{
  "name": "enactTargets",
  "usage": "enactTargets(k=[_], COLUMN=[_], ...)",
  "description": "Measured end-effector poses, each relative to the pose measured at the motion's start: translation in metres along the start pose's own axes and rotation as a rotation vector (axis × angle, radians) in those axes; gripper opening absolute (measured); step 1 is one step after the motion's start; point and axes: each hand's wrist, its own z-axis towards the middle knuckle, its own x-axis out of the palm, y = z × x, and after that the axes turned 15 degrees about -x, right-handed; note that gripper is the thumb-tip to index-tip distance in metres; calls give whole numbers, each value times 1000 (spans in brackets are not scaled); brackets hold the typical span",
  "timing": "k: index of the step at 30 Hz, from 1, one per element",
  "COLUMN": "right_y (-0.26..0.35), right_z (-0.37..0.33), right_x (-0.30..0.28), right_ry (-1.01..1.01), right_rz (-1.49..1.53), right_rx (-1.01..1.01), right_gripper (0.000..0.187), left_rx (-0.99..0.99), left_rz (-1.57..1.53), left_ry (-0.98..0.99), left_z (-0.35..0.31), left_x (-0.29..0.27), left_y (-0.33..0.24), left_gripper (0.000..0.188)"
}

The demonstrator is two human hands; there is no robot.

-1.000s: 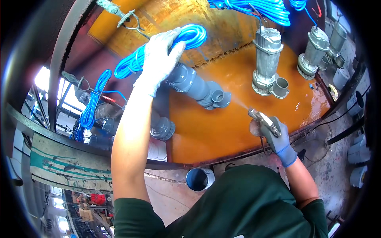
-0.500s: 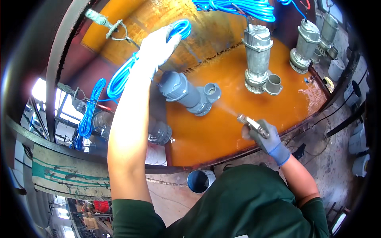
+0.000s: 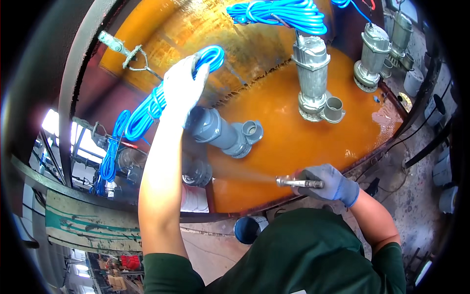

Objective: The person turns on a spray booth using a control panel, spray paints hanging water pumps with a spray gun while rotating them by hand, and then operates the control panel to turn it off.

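While the left hand (image 3: 182,85) gripped a blue cable coil (image 3: 142,117), a grey pump (image 3: 221,133) slanted over the orange floor (image 3: 281,147).
Mist (image 3: 249,175) (blown leftward, along the pump's near side) came from a spray gun (image 3: 293,183) held in the right hand (image 3: 324,182); a bare-metal pump (image 3: 312,73) was farther right. Spray-coating seemed the step in hand; the next pass looked to call for aiming onto the grey pump, coil held steady.

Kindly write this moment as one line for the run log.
Left hand: grips coil | right hand: holds spray gun, mist leaving leftward | blue-grey pump: tilted | silver pumps: at right
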Motion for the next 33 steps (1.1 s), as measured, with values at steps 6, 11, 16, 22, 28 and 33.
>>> enactTargets(k=[6, 11, 16, 22, 28, 33], right_y=[-13, -58, -126, -229, -248, -322], right_z=[6, -34, -114, -284, -387, -539], right_x=[-23, -25, 15, 60, 38, 68], right_ry=[-594, -282, -125, -53, 218, 420], right_rz=[178, -201, -234, -364, -116, -70], right_rx=[261, 313, 468, 617, 1204, 1487], right_gripper=[18, 24, 33, 46, 54, 58], left_rx=[-45, -58, -148, -306, -391, -449], left_rz=[-230, -359, -421, -607, -594, -1009], left_ry=[-115, -188, -361, -429, -347, -363], left_z=[-23, -41, -75, -105, -125, -128], left_x=[-8, -11, -11, 3, -2, 6], left_y=[3, 3, 4, 42, 76, 109], left_gripper=[34, 25, 27, 42, 49, 47])
